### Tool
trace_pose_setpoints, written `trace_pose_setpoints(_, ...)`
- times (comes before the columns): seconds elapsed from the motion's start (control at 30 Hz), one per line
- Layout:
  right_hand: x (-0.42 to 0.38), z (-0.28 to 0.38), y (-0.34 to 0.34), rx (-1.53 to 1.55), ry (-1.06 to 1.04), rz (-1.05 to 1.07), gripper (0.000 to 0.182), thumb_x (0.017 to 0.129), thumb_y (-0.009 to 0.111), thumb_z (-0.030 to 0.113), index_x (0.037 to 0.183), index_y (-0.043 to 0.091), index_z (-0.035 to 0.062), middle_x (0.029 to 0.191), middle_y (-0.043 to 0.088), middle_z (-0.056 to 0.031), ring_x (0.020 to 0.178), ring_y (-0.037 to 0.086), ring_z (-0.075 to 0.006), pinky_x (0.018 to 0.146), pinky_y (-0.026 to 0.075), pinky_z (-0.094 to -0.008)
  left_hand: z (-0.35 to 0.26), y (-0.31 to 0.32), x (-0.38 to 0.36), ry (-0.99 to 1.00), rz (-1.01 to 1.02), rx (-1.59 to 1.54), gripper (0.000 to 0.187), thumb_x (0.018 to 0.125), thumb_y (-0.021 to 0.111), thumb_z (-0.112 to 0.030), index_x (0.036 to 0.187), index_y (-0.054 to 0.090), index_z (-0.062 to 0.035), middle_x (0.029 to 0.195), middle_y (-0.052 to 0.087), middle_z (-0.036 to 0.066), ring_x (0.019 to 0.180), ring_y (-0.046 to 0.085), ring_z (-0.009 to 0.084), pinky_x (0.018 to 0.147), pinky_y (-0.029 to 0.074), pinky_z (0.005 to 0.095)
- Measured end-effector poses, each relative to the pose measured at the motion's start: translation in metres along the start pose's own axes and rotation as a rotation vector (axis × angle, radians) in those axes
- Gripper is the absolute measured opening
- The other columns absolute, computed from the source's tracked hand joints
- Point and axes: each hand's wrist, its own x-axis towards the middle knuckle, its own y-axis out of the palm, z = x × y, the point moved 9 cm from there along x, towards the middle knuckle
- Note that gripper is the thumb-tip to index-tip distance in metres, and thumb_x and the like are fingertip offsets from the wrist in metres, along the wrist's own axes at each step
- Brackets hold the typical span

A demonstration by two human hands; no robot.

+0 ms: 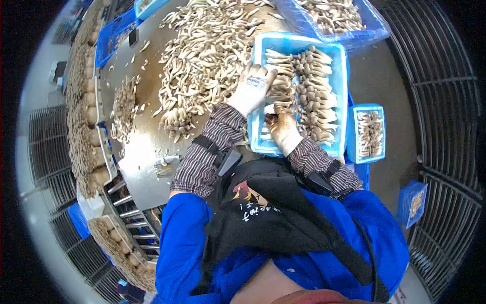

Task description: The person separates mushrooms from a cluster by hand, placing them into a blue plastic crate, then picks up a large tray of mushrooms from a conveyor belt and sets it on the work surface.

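A light-blue foam box (342, 101) in front of me holds brown-capped mushrooms (318, 96) in two rows, the caps meeting along the middle. My left hand (251, 88), in a white glove, curls over the box's left rim. Its fingers are bent against the mushrooms of the left row, and their tips are hidden. My right hand (283, 130), in a stained white glove, is inside the box near its front left corner. Its fingers are closed round mushrooms whose pale stems show beside the fingertips.
Loose mushrooms (202, 61) cover much of the steel table (147, 175) to the left. A blue lined crate (377, 28) of mushrooms stands behind the box, a smaller filled box (380, 114) to the right. Mushroom blocks (83, 91) line the far left. Metal racks (450, 101) stand right.
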Motion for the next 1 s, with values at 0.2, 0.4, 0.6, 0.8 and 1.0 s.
trace_pose_setpoints(0.2, 0.029, -0.048, -0.02, 0.13, 0.35, 0.234, 0.008, 0.098, 0.049, 0.004, 0.099, 0.057, 0.002, 0.093, 0.059, -0.0172, 0.082, 0.06, -0.0282, 0.076, 0.056, -0.036, -0.012, 0.042, 0.006, 0.168, 0.124, 0.151, 0.05, 0.082, 0.065, -0.027, 0.128, 0.053, -0.0101, 0.121, 0.055, 0.016, 0.128, 0.044, 0.0378, 0.115, 0.022, 0.0571)
trace_pose_setpoints(0.4, -0.059, 0.034, 0.004, -0.565, 0.095, 0.343, 0.041, 0.092, 0.062, 0.018, 0.128, 0.054, 0.0006, 0.112, 0.064, -0.0179, 0.103, 0.064, -0.0297, 0.091, 0.052, -0.0377, 0.016, 0.001, -0.016, -0.003, -0.067, 0.009, 0.049, 0.083, 0.066, -0.02, 0.129, 0.055, -0.0083, 0.125, 0.058, 0.014, 0.122, 0.052, 0.0309, 0.109, 0.035, 0.0516)
trace_pose_setpoints(0.6, -0.061, 0.114, 0.106, -2.011, -1.424, 0.477, 0.047, 0.084, 0.063, 0.012, 0.129, 0.052, 0.0034, 0.124, 0.056, -0.0199, 0.11, 0.059, -0.0347, 0.087, 0.051, -0.0435, 0.133, -0.026, -0.252, -1.091, -0.529, -0.63, 0.026, 0.094, 0.059, -0.01, 0.116, 0.063, 0.0026, 0.108, 0.067, 0.015, 0.095, 0.06, 0.0217, 0.086, 0.049, 0.0323)
trace_pose_setpoints(0.8, -0.012, 0.09, 0.138, -2.358, -1.132, 0.743, 0.041, 0.081, 0.059, 0.005, 0.121, 0.055, -0.0012, 0.112, 0.061, -0.0254, 0.096, 0.063, -0.0385, 0.082, 0.052, -0.0461, 0.163, -0.002, -0.429, -1.315, -0.982, -0.684, 0.059, 0.088, 0.068, -0.004, 0.139, 0.041, 0.0043, 0.129, 0.053, 0.017, 0.114, 0.053, 0.0205, 0.099, 0.043, 0.0324)
trace_pose_setpoints(1.0, -0.01, 0.081, 0.147, -2.392, -1.213, 0.574, 0.048, 0.082, 0.066, 0.015, 0.125, 0.053, -0.0003, 0.108, 0.063, -0.0233, 0.095, 0.063, -0.0378, 0.082, 0.052, -0.0455, 0.229, -0.015, -0.426, -1.284, -0.646, -0.68, 0.102, 0.073, 0.082, -0.008, 0.151, 0.017, 0.0014, 0.149, 0.034, 0.025, 0.135, 0.04, 0.0302, 0.11, 0.037, 0.0384)
